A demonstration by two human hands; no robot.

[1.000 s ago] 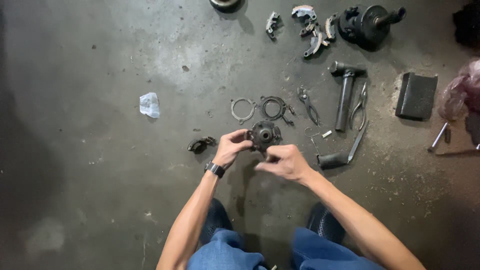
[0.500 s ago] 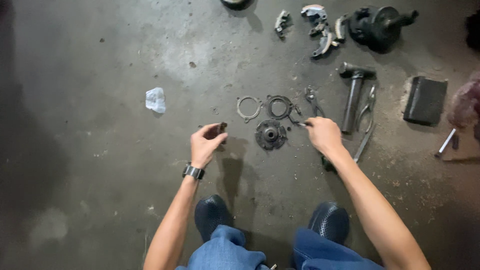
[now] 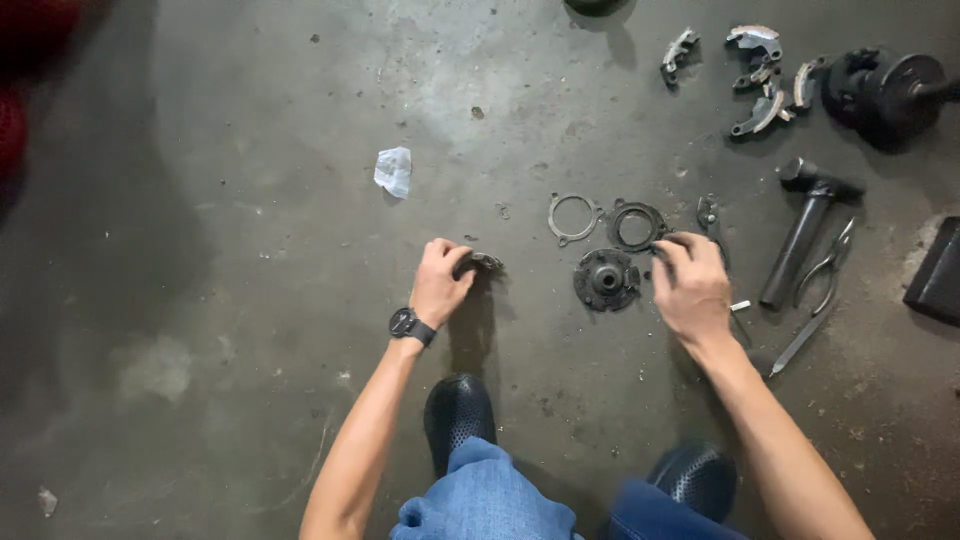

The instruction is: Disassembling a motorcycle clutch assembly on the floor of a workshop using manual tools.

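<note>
My left hand (image 3: 440, 282) grips a small curved dark metal part (image 3: 482, 263) just above the concrete floor. A round dark hub (image 3: 606, 280) lies on the floor between my hands, touched by neither. My right hand (image 3: 692, 288) is to the right of the hub. Its fingertips are pinched together at the right edge of a dark ring (image 3: 636, 226), and I cannot make out what they hold. The hand lies over the handles of small pliers (image 3: 709, 213). A thin metal ring (image 3: 573, 218) lies left of the dark ring.
A hammer (image 3: 805, 235) and larger pliers (image 3: 826, 270) lie to the right. Curved metal pieces (image 3: 760, 75) and a heavy round part (image 3: 885, 85) sit at the top right. A crumpled white scrap (image 3: 393, 171) lies to the left, and my shoes (image 3: 455, 415) are below.
Both hands let go of the hub, which now lies on the floor. My left hand moved left and took up the curved part. My right hand moved right to the ring and pliers.
</note>
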